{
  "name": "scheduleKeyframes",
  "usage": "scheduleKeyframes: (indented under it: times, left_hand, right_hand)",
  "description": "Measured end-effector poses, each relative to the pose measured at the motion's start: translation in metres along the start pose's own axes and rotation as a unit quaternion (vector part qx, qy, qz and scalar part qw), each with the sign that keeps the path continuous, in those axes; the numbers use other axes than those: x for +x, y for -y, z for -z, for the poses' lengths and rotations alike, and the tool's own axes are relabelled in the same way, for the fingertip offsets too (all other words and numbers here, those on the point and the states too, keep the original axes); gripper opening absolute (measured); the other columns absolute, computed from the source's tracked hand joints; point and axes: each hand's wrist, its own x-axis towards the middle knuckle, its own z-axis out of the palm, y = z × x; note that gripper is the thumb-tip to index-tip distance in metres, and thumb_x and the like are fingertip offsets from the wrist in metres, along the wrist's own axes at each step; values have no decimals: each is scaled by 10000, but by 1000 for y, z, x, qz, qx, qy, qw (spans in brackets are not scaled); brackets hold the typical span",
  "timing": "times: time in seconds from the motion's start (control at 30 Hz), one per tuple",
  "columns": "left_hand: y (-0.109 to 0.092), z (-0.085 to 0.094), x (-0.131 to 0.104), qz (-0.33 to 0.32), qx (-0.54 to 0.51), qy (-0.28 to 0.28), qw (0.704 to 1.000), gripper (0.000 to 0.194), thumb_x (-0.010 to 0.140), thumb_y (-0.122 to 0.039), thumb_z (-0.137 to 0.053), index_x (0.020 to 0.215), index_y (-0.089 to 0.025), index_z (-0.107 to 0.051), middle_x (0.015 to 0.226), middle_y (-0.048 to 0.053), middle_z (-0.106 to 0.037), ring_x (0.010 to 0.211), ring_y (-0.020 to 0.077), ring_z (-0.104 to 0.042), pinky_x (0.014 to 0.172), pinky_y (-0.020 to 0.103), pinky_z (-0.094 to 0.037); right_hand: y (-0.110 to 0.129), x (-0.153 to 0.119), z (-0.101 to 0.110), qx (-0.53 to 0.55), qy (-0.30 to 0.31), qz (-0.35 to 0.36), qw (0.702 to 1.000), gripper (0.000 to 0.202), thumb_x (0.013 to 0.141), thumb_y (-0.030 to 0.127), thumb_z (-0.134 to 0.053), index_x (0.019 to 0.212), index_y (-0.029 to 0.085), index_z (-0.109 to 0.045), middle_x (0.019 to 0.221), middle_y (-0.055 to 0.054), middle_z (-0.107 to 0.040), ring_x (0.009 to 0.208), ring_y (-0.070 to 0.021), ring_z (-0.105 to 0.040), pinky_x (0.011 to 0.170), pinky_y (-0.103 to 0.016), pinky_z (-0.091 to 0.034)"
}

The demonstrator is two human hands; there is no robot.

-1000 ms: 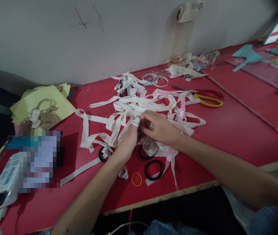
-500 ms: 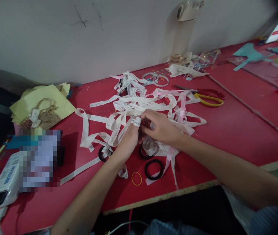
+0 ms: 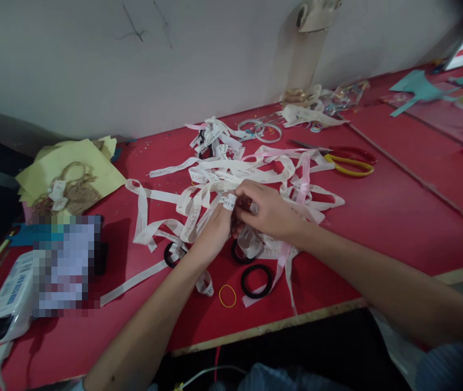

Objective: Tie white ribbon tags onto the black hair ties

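My left hand (image 3: 215, 231) and my right hand (image 3: 270, 209) meet over a loose heap of white printed ribbon (image 3: 193, 217). A length of the ribbon passes over the left hand near its knuckles. Both hands are closed with ribbon between them; the fingertips are partly hidden behind the right hand. Just below, a translucent ribbon loop hangs by a black hair tie (image 3: 239, 255). Another black hair tie (image 3: 256, 297) lies nearer the table edge, beside a thin yellow rubber band (image 3: 227, 296). A third black ring (image 3: 168, 255) with ribbon on it sits left of my left forearm.
Scissors (image 3: 349, 165) with yellow and red handles lie right of the heap. A ribbon bundle (image 3: 215, 136) and clear rings (image 3: 268, 132) are behind it. At left are yellow paper sheets (image 3: 52, 163), twine (image 3: 79, 195) and a white device (image 3: 9, 298) with a cable.
Hardly anything differs. Both hands keep their places at the ribbon, with only a slight shift of the fingers and of the camera view.
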Motion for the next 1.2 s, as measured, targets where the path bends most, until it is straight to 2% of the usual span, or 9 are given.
scheduleKeyframes:
  times: [0.17,0.33,0.6,0.93,1.2]
  left_hand:
    - [-3,2,-1,13,-1,-16,1000,435,886,-567,-399,748,-183,-546,608,8,-555,560,139,-505,555,250,-398]
    - [-5,2,-2,21,-10,-8,1000,454,880,-576,-401,699,-182,-535,578,10,-537,543,137,-503,556,255,-402]
    - [-5,2,-2,14,-7,21,1000,444,894,-590,-345,861,-190,-534,588,-5,-535,515,133,-515,521,252,-423]
    - [-5,2,-1,18,7,19,1000,462,887,-601,-348,838,-182,-536,600,4,-548,532,128,-509,539,253,-424]
    - [-7,2,-3,49,16,8,999,454,888,-606,-340,802,-182,-479,635,7,-572,549,121,-521,541,250,-438]
  right_hand:
    - [0,0,0,3,1,0,1000,192,723,81,-533,860,205,-482,870,-24,-556,804,-171,-523,721,-279,-393]
    - [-1,0,-1,4,-4,2,1000,193,712,83,-533,855,203,-484,855,-21,-557,790,-170,-520,706,-279,-389]
    - [0,0,1,2,1,3,1000,194,716,76,-535,857,200,-484,863,-25,-555,797,-169,-517,714,-273,-388]
    - [-2,-1,-1,-5,4,0,1000,190,715,86,-539,855,198,-476,865,-27,-555,795,-169,-513,710,-274,-382]
    - [-2,-1,-1,-6,1,5,1000,189,714,85,-548,839,198,-463,829,-14,-536,763,-162,-504,687,-265,-375]
